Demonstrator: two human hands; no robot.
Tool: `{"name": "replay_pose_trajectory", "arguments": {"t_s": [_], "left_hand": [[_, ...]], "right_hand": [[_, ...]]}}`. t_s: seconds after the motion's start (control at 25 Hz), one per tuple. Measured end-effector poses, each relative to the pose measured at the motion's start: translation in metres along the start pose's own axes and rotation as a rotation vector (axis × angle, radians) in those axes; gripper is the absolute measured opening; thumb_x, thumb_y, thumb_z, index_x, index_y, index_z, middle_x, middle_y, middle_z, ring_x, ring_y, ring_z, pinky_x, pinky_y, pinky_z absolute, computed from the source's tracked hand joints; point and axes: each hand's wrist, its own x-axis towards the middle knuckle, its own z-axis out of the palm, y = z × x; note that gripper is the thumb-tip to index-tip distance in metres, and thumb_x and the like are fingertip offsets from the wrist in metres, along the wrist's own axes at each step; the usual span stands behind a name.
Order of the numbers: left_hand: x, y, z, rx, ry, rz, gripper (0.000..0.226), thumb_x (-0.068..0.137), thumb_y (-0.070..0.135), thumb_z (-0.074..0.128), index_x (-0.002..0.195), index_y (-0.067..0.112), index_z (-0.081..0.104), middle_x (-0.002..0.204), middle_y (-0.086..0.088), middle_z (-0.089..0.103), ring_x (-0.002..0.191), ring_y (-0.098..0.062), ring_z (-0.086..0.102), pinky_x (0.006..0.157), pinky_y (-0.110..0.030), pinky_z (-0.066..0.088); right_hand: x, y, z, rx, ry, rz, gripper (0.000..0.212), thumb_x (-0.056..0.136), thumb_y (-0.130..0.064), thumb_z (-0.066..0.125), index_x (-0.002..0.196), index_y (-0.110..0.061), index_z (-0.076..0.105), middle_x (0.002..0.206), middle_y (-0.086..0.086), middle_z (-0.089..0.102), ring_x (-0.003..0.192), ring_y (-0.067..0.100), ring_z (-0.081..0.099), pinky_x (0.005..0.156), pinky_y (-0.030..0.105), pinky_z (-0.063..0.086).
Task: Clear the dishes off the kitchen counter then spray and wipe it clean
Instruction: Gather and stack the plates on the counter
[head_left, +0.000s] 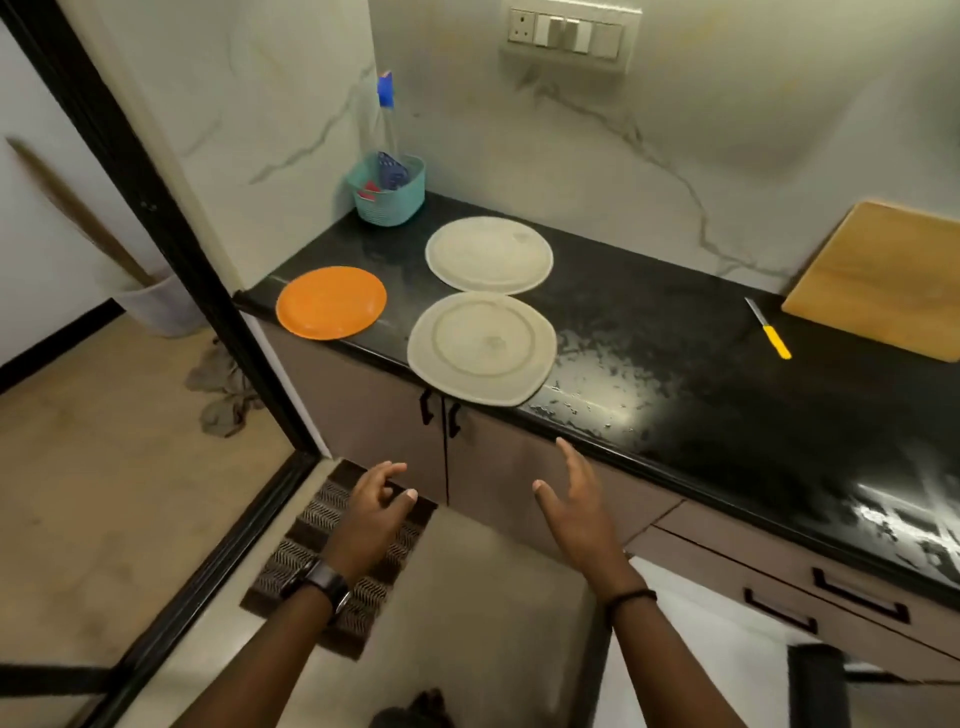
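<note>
Three plates lie on the black counter (701, 332): an orange plate (331, 302) at the left end, a beige plate (489, 253) further back, and a second beige plate (481, 347) overhanging the front edge. Both hands hover below the counter edge, in front of the cupboard doors, holding nothing. My left hand (375, 512) has curled, spread fingers and a watch on the wrist. My right hand (576, 506) is open, fingers pointing up toward the near beige plate. A spray bottle with a blue top (387, 111) stands in a teal basket (387, 195) in the back corner.
A yellow-handled knife (770, 328) lies on the counter beside a wooden cutting board (883, 280) leaning at the right. The counter looks wet near the front. A striped mat (332, 556) lies on the floor, a black door frame (171, 244) stands left.
</note>
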Motion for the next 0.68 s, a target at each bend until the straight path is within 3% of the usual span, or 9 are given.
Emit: {"name": "replay_pose_trajectory", "arguments": {"t_s": [0.16, 0.4, 0.48, 0.6, 0.68], "left_hand": [[0.059, 0.011, -0.034, -0.052, -0.003, -0.048, 0.034, 0.099, 0.035, 0.061, 0.131, 0.039, 0.052, 0.135, -0.004, 0.052, 0.118, -0.015, 0.054, 0.077, -0.022, 0.045], [0.159, 0.039, -0.026, -0.142, -0.009, -0.085, 0.038, 0.098, 0.032, 0.063, 0.134, 0.026, 0.052, 0.135, -0.005, 0.054, 0.115, -0.021, 0.058, 0.089, -0.039, 0.051], [0.190, 0.045, -0.020, -0.278, 0.003, -0.219, 0.043, 0.098, 0.035, 0.063, 0.137, 0.024, 0.049, 0.140, -0.004, 0.052, 0.119, -0.026, 0.057, 0.096, -0.048, 0.051], [0.227, 0.058, -0.016, -0.611, -0.009, -0.509, 0.062, 0.098, 0.045, 0.061, 0.151, 0.021, 0.038, 0.156, -0.008, 0.038, 0.134, -0.039, 0.046, 0.103, -0.056, 0.047], [0.242, 0.061, -0.017, -0.764, -0.020, -0.608, 0.070, 0.097, 0.047, 0.061, 0.156, 0.022, 0.031, 0.163, -0.011, 0.025, 0.143, -0.043, 0.034, 0.108, -0.060, 0.041]], "right_hand": [[0.041, -0.027, 0.017, 0.015, -0.007, 0.015, 0.069, 0.099, -0.027, 0.065, 0.160, -0.023, 0.032, 0.165, 0.002, 0.033, 0.152, 0.017, 0.029, 0.122, 0.030, 0.023], [0.127, -0.045, 0.008, 0.058, 0.031, 0.108, 0.067, 0.099, -0.026, 0.066, 0.158, -0.022, 0.035, 0.158, 0.001, 0.039, 0.145, 0.019, 0.037, 0.117, 0.039, 0.034], [0.164, -0.043, 0.010, 0.105, 0.042, 0.160, 0.064, 0.096, -0.023, 0.066, 0.155, -0.022, 0.039, 0.152, 0.003, 0.044, 0.140, 0.023, 0.043, 0.112, 0.042, 0.041], [0.224, -0.037, 0.014, 0.173, 0.051, 0.227, 0.054, 0.092, -0.021, 0.067, 0.142, -0.023, 0.049, 0.133, 0.001, 0.057, 0.123, 0.026, 0.056, 0.091, 0.038, 0.050], [0.252, -0.034, 0.018, 0.191, 0.058, 0.291, 0.054, 0.090, -0.023, 0.067, 0.140, -0.019, 0.048, 0.127, 0.002, 0.060, 0.115, 0.027, 0.059, 0.090, 0.042, 0.052]]}}
